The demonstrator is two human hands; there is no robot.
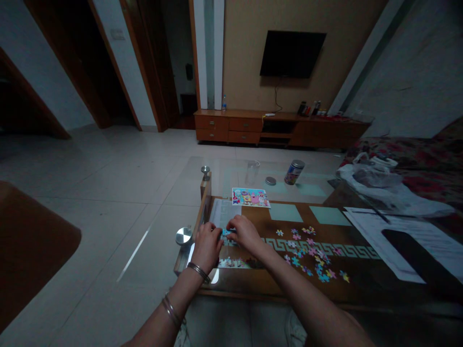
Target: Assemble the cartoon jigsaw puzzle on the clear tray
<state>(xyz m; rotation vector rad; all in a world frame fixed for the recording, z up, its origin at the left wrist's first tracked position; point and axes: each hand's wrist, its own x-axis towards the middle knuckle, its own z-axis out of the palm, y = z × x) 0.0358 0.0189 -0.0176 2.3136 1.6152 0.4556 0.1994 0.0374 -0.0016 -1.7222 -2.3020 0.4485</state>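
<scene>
Light-blue jigsaw pieces (227,236) lie between my two hands on the left part of the glass table (231,277). My left hand (208,245) has its fingers bent and closed on the left side of these pieces. From the right, my right hand (246,232) pinches at the same pieces; its fingertips partly cover them. Which exact piece each hand grips is too small to tell. Loose jigsaw pieces (321,260), pink, blue and yellow, are scattered right of my right forearm. A colourful cartoon picture card (251,197) lies just beyond my hands.
Behind the card are a clear cup (252,171), a round metal lid (270,180) and a printed can (294,172). Papers (394,246) and a dark phone-like object (415,255) lie at the right, with plastic bags (376,180) behind. Metal table fittings (183,235) stand at the left edge.
</scene>
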